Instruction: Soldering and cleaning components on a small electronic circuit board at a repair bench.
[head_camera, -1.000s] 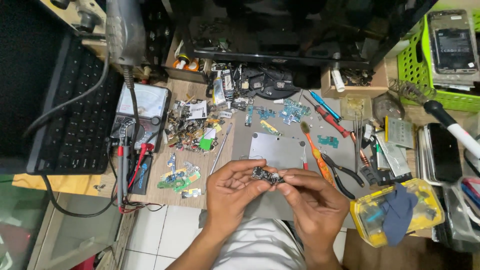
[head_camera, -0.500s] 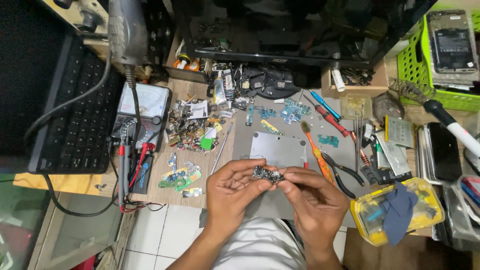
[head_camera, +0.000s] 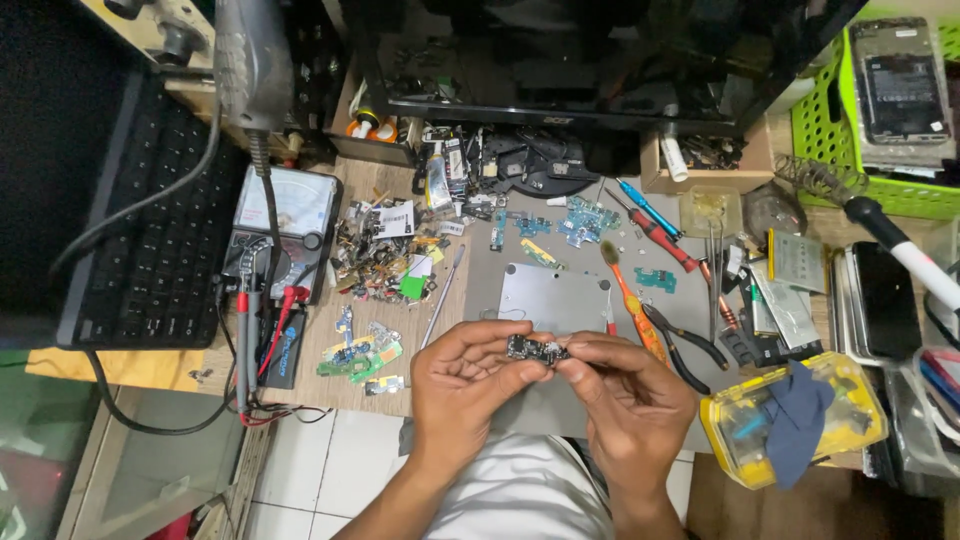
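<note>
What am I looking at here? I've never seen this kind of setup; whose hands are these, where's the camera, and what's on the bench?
The one view comes from a camera on the person's head, looking down at a cluttered repair bench. No machine: just two bare hands. The left hand and right hand pinch a small dark circuit board between their fingertips, above a grey work mat. Around it lie a metal plate, loose green circuit boards, an analog multimeter, pliers, a red screwdriver, and a yellow box.
</note>
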